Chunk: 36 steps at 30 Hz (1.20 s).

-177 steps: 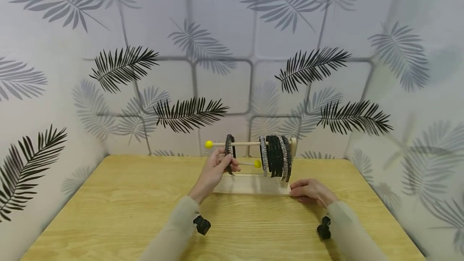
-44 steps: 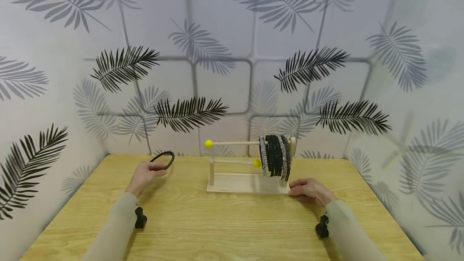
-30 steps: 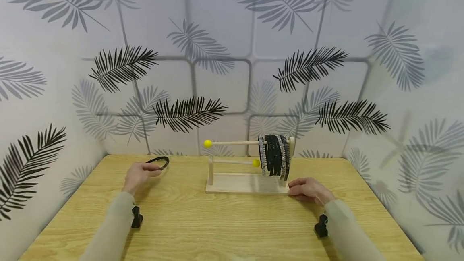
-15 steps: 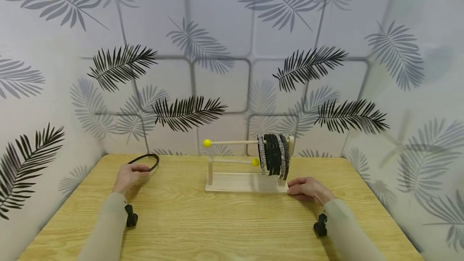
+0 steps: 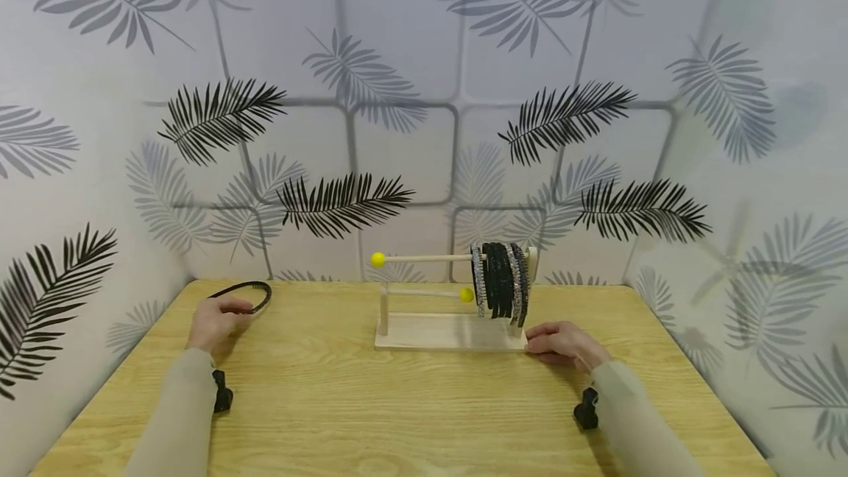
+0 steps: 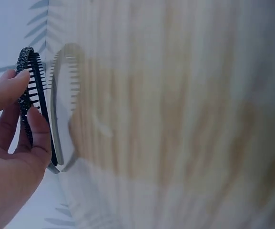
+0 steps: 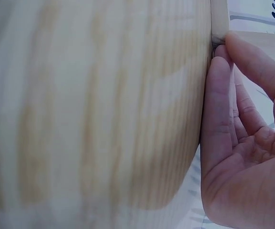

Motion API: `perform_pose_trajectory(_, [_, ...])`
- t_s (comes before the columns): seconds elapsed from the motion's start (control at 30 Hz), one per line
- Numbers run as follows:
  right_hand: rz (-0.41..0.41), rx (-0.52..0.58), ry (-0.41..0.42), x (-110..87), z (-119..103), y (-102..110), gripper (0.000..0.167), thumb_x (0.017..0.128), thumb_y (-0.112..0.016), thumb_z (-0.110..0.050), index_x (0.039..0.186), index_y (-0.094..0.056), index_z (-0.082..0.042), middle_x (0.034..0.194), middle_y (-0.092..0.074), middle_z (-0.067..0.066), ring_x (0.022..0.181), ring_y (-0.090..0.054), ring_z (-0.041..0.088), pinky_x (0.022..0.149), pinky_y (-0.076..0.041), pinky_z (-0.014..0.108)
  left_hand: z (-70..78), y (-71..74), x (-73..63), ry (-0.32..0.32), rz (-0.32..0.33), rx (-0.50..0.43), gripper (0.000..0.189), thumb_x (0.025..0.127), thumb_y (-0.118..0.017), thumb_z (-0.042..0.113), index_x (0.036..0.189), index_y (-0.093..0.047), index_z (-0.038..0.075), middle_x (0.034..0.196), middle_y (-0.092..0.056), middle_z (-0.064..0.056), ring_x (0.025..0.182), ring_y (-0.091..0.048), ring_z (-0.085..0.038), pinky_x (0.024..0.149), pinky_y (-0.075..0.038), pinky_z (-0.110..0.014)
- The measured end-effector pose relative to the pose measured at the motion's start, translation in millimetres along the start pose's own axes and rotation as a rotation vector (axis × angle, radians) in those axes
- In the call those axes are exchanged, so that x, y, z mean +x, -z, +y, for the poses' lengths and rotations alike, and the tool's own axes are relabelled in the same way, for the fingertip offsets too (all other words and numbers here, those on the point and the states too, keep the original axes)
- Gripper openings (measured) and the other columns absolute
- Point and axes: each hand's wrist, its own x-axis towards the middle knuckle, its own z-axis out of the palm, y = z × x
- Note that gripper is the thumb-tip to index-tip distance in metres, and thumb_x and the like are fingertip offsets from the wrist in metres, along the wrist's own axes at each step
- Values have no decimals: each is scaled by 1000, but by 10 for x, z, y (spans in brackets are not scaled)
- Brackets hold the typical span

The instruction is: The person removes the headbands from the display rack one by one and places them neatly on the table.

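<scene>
In my left hand (image 5: 215,321) I pinch a dark, glittery headband (image 6: 25,59) with comb teeth, low over the left part of the table. Its teeth and curved band show in the left wrist view, and the glossy tabletop mirrors them. My right hand (image 5: 563,343) holds the right end of the wooden display stand (image 5: 450,331). In the right wrist view, thumb and fingertips meet at the base's corner. Several black and silver headbands (image 5: 501,282) hang at the right end of the stand's upper rod (image 5: 430,258).
A yellow ball (image 5: 377,260) caps the upper rod's left end. Another yellow ball (image 5: 467,295) tips the shorter lower rod. The wood-grain table (image 5: 397,418) backs onto a leaf-patterned wall (image 5: 411,153), with more leaf-patterned surfaces at both sides.
My left hand has taken the dark headband off the left part of the upper rod and carried it leftward, low over the table. The right hand stays at the stand's base.
</scene>
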Motion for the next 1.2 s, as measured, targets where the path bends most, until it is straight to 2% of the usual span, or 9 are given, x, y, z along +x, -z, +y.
perform_pose_trajectory(0.27, [-4, -17, 3, 7, -5, 14, 50, 88, -74, -15, 132, -58, 2, 114, -70, 10, 91, -69, 11, 81, -58, 32, -47, 102, 7, 94, 46, 9, 25, 81, -77, 7, 104, -74, -3, 100, -73, -16, 82, -60, -14, 69, -49, -22])
perform_pose_trajectory(0.37, [-3, -30, 1, 5, -1, 9, 49, 88, -73, -15, 132, -58, 2, 115, -70, 10, 91, -69, 11, 81, -58, 32, -61, 144, 5, 89, 47, 25, 24, 79, -78, 4, 101, -74, -5, 95, -74, -14, 77, -57, -9, 66, -46, -19])
perform_pose_trajectory(0.5, [-1, -30, -2, 14, 12, 5, 48, 88, -73, -15, 131, -58, 2, 113, -70, 8, 90, -69, 11, 80, -58, 32, -155, 177, 17, 87, 37, 50, 21, 79, -77, 2, 99, -74, -6, 90, -73, -10, 75, -55, -6, 66, -44, -18])
perform_pose_trajectory(0.67, [-1, -19, 2, 28, 16, 10, 48, 88, -74, -14, 131, -59, 2, 111, -71, 8, 90, -69, 12, 80, -58, 32, -231, 203, 42, 113, 32, 78, 19, 81, -74, 2, 100, -74, -4, 96, -72, -13, 89, -59, -24, 73, -44, -28])
perform_pose_trajectory(0.8, [0, -23, 4, 16, 2, 15, 49, 88, -74, -14, 131, -59, 2, 112, -70, 8, 90, -69, 11, 80, -58, 32, -212, 226, 41, 95, 57, 112, 21, 81, -70, 0, 101, -73, -5, 98, -74, -17, 94, -61, -34, 73, -45, -31])
perform_pose_trajectory(0.97, [2, -22, -1, -1, -9, 3, 48, 88, -74, -14, 131, -59, 2, 111, -71, 6, 89, -69, 10, 80, -58, 32, -170, 222, 21, 111, 97, 111, 30, 81, -62, -1, 110, -70, -6, 103, -72, -22, 100, -60, -40, 74, -43, -33])
perform_pose_trajectory(1.1, [-1, -25, -1, -10, -12, 5, 48, 87, -74, -14, 131, -59, 2, 111, -71, 7, 90, -69, 11, 81, -58, 32, -144, 207, 9, 131, 75, 103, 32, 84, -61, 2, 114, -68, -7, 111, -68, -27, 102, -58, -42, 77, -47, -39])
perform_pose_trajectory(1.2, [-7, -25, 3, -11, -8, 7, 49, 88, -74, -14, 132, -58, 2, 114, -70, 9, 92, -69, 11, 82, -58, 33, -144, 197, 4, 153, 60, 95, 31, 84, -66, 3, 113, -68, -8, 115, -65, -29, 105, -57, -44, 85, -47, -48])
